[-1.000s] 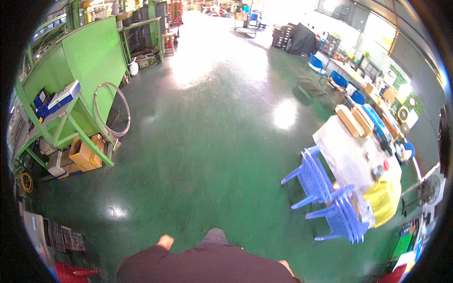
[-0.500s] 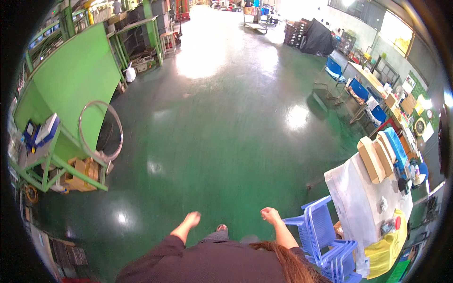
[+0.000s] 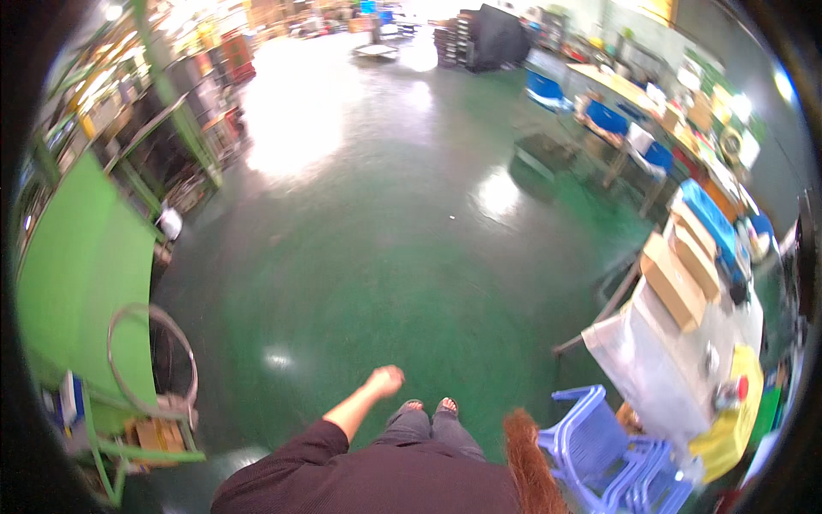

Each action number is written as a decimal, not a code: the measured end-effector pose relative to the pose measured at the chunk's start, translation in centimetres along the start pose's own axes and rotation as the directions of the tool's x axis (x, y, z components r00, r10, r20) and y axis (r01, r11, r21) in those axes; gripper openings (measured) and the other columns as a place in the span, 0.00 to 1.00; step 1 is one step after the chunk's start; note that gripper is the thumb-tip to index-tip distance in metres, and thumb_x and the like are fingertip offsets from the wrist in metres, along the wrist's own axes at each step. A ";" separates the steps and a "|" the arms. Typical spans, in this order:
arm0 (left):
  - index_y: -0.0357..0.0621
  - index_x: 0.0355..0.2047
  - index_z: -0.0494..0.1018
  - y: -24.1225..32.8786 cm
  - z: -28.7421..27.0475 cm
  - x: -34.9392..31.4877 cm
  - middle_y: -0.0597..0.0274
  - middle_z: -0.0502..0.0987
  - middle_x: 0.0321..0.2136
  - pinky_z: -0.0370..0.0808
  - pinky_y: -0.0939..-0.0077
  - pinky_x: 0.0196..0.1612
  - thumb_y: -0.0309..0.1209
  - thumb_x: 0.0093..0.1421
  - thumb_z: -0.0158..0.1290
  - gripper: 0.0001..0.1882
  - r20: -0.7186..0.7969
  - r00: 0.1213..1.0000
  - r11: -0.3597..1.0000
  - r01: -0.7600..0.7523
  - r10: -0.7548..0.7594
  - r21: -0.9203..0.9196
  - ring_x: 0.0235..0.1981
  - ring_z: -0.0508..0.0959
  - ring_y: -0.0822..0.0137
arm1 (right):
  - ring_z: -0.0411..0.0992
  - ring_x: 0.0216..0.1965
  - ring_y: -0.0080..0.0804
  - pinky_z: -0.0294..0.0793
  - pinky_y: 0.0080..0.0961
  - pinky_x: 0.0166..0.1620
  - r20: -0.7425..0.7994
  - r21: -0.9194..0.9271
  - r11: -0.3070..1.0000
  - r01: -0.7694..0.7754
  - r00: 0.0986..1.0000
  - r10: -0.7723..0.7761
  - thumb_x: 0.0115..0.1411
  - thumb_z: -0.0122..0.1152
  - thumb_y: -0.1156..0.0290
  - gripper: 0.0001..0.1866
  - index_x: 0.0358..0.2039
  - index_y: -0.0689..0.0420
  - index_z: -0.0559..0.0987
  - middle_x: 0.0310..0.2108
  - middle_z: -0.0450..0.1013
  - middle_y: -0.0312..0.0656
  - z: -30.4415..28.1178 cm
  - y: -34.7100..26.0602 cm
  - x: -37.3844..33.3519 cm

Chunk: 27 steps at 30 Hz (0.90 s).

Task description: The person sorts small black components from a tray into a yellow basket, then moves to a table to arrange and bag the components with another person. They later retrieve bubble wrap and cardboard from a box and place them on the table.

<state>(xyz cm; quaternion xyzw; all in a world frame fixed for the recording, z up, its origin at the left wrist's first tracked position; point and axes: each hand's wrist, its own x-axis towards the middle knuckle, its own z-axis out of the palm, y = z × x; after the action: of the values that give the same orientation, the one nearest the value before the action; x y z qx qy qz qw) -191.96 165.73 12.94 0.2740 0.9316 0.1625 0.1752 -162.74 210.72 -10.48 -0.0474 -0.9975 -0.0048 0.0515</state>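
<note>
My left hand (image 3: 387, 379) hangs over the green floor in front of my body, its fingers curled together with nothing visible in them. It touches nothing. My right hand and forearm do not show. Below the left hand, my two feet (image 3: 429, 405) in open footwear stand on the floor. The closest furniture is a stack of blue-violet plastic chairs (image 3: 591, 437) on my right, beside a covered table (image 3: 638, 360).
Open cardboard boxes (image 3: 672, 278), a blue tray (image 3: 709, 210) and a yellow bag (image 3: 728, 428) lie on that table. To the left are a green panel (image 3: 77, 265) and a large hoop (image 3: 116, 351). Blue chairs (image 3: 606, 118) line a long desk further off.
The hoop and green panel have shifted left and lower in the picture. My left hand has swung forward and inward. My right hand has dropped out of view, and both feet now show.
</note>
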 end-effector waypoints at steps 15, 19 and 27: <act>0.49 0.38 0.75 13.4 -3.1 11.7 0.55 0.77 0.34 0.73 0.67 0.43 0.35 0.54 0.46 0.13 0.570 0.780 0.893 -0.417 0.258 0.167 0.38 0.77 0.59 | 0.73 0.20 0.23 0.71 0.21 0.22 0.722 0.457 -0.718 -0.525 -0.252 0.644 0.55 0.54 0.67 0.09 0.32 0.57 0.77 0.23 0.75 0.38 -22.6 -22.1 -21.4; 0.47 0.39 0.75 28.3 5.6 7.1 0.57 0.78 0.34 0.72 0.68 0.43 0.35 0.54 0.47 0.14 0.671 0.646 0.875 -0.485 0.364 -0.007 0.37 0.77 0.63 | 0.73 0.20 0.23 0.70 0.22 0.21 0.741 0.420 -0.838 -0.347 -0.402 0.538 0.53 0.55 0.67 0.07 0.30 0.55 0.78 0.23 0.75 0.37 -21.4 -24.2 -33.1; 0.47 0.46 0.69 59.5 20.7 -19.0 0.54 0.72 0.44 0.69 0.65 0.48 0.36 0.57 0.44 0.17 0.821 -0.294 0.227 -0.866 0.490 -0.446 0.46 0.72 0.59 | 0.72 0.35 0.35 0.70 0.29 0.37 0.592 0.490 -0.695 -0.526 -0.385 0.708 0.50 0.54 0.63 0.13 0.35 0.52 0.79 0.33 0.75 0.43 -17.0 -24.3 -53.0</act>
<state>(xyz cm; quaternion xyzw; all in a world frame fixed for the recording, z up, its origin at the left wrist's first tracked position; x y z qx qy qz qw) -141.45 206.66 22.87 0.8298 0.2993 -0.1133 0.4571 -110.84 181.26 0.80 -0.8188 -0.3302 0.4436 0.1539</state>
